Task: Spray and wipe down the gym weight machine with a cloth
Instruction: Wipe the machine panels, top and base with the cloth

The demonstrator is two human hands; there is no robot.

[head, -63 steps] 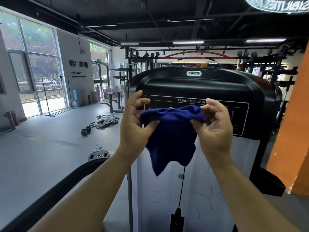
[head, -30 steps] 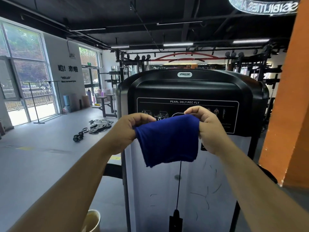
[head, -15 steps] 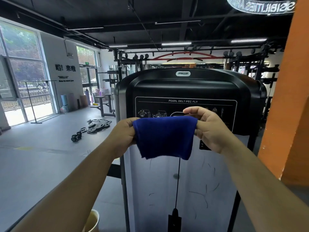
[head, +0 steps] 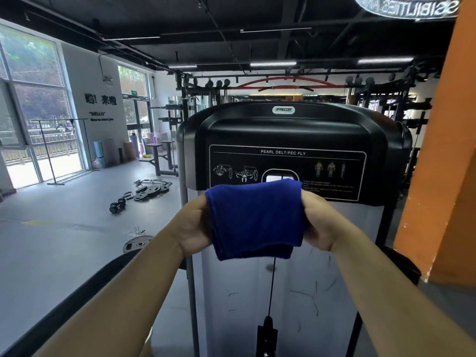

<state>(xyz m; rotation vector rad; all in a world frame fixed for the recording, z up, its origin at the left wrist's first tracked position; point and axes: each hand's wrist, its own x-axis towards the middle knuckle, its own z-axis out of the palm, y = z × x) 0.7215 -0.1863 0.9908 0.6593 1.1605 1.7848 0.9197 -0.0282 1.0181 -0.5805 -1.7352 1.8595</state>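
cloth (head: 256, 220): folded into a pad, ready for wiping
left hand (head: 192, 225): fingers grip one side
right hand (head: 320, 222): fingers grip the other
weight machine (head: 296, 132): just behind, not yet touched

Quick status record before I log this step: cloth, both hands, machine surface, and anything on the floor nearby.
cloth: blue cloth, folded, stretched between both hands in front of the machine, not visibly touching it
left hand: left hand grips the cloth's left edge
right hand: right hand grips the cloth's right edge
machine: Precor pec fly machine, black top housing with instruction placard, pale lower panel with dark scuff marks
spray bottle: none in view
floor: weight plates and dumbbell to the left
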